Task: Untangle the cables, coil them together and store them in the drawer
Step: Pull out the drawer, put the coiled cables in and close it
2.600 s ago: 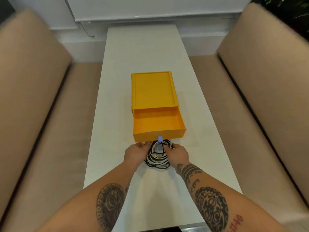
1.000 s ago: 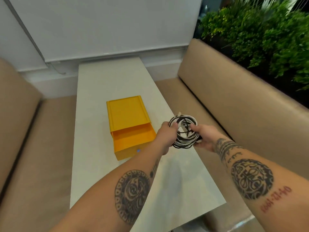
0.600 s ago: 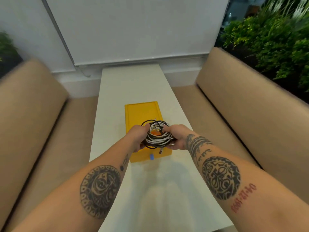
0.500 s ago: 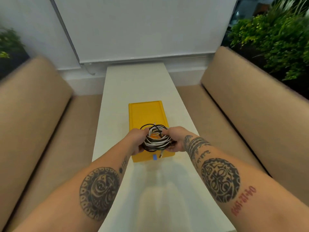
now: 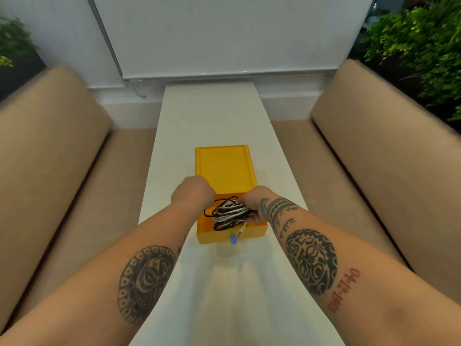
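A coil of black and white cables (image 5: pixel 230 213) lies low inside the open drawer (image 5: pixel 214 237) of a yellow box (image 5: pixel 225 168) on the white table (image 5: pixel 212 116). My right hand (image 5: pixel 252 198) grips the coil's right side. My left hand (image 5: pixel 193 192) hovers at the coil's left end, over the drawer's left wall, with its fingers hidden behind the back of the hand. One white connector (image 5: pixel 242 229) hangs over the drawer's front wall, beside a small blue tab (image 5: pixel 233 238).
Beige padded benches run along the table on the left (image 5: pixel 50 146) and the right (image 5: pixel 374 146). A white wall panel closes the far end. Green plants (image 5: pixel 419 46) stand behind the right bench.
Both hands carried the coil from the air at the right to above the drawer, then lowered it into the drawer. The coil now sits between the drawer's walls.
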A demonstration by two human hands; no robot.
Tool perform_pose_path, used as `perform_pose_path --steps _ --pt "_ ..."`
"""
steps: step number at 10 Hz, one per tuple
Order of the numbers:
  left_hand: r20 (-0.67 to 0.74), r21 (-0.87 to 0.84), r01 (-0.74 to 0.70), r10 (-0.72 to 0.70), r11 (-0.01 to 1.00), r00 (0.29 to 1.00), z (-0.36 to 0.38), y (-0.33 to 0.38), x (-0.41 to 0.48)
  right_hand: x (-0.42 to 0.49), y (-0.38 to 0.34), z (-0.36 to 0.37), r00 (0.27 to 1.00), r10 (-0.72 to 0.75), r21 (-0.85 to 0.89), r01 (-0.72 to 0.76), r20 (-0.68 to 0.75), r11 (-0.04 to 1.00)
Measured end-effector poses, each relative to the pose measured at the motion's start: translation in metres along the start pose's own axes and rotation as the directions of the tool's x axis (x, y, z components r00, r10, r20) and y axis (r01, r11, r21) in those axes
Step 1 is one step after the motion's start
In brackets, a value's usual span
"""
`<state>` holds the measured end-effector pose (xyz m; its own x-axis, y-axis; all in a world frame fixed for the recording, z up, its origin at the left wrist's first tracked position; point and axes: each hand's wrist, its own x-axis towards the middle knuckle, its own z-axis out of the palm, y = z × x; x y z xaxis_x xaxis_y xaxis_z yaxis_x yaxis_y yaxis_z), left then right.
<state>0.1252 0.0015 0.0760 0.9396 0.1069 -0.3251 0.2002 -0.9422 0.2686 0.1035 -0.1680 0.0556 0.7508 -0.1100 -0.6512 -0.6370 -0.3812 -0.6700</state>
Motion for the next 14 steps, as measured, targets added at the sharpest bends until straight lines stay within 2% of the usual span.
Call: perform_pose_path --steps 1,2,3,4,6,7,8,9,11,12,13,14 --pt "-0.173 -0.167 -0.142 0.113 0.976 0.978 -0.002 -0.011 0.020 0.006 0.003 0.003 0.999 0.007 0.059 -0.004 -0.040 0.998" --pt "0.039 -0.042 -0.186 0.188 0.982 0.981 0.005 -0.016 0.030 0.013 0.005 0.012 0.991 0.060 0.172 -0.040 -0.116 0.984" --pt "0.143 0.036 -0.206 0.199 0.978 0.970 0.019 -0.017 0.039 0.021 0.010 0.027 0.971 0.126 0.314 -0.057 -0.201 0.948" --pt "0.142 -0.040 -0.162 0.166 0.986 0.976 0.027 -0.023 0.036 0.026 0.014 0.040 0.944 0.088 0.209 -0.020 -0.319 0.978" --pt "0.100 -0.130 -0.162 0.175 0.978 0.979 0.030 -0.024 0.034 0.024 0.016 0.047 0.903 -0.020 0.034 0.038 -0.429 0.999" --pt "0.089 -0.138 -0.152 0.165 0.979 0.982 0.031 -0.023 0.034 0.027 0.025 0.050 0.916 -0.094 -0.147 0.039 -0.391 0.988" --pt "0.068 -0.137 -0.156 0.166 0.978 0.984 0.034 -0.024 0.036 0.022 0.026 0.053 0.917 -0.140 -0.158 0.086 -0.373 0.984" --pt "0.055 -0.160 -0.155 0.166 0.975 0.985 0.035 -0.026 0.038 0.017 0.022 0.051 0.935 -0.175 -0.309 0.075 -0.308 0.948" --pt "0.038 -0.218 -0.139 0.151 0.966 0.988 0.033 -0.031 0.042 0.011 0.021 0.051 0.890 -0.333 -0.458 0.166 -0.313 0.873" --pt "0.032 -0.238 -0.132 0.144 0.962 0.989 0.032 -0.032 0.044 0.012 0.022 0.052 0.875 -0.447 -0.595 0.262 -0.186 0.760" --pt "0.027 -0.245 -0.126 0.137 0.961 0.990 0.034 -0.031 0.045 0.021 0.026 0.056 0.868 -0.484 -0.745 0.251 -0.110 0.618" --pt "0.029 -0.243 -0.124 0.135 0.962 0.990 0.036 -0.031 0.045 0.025 0.029 0.058 0.875 -0.482 -0.810 0.248 -0.048 0.532"
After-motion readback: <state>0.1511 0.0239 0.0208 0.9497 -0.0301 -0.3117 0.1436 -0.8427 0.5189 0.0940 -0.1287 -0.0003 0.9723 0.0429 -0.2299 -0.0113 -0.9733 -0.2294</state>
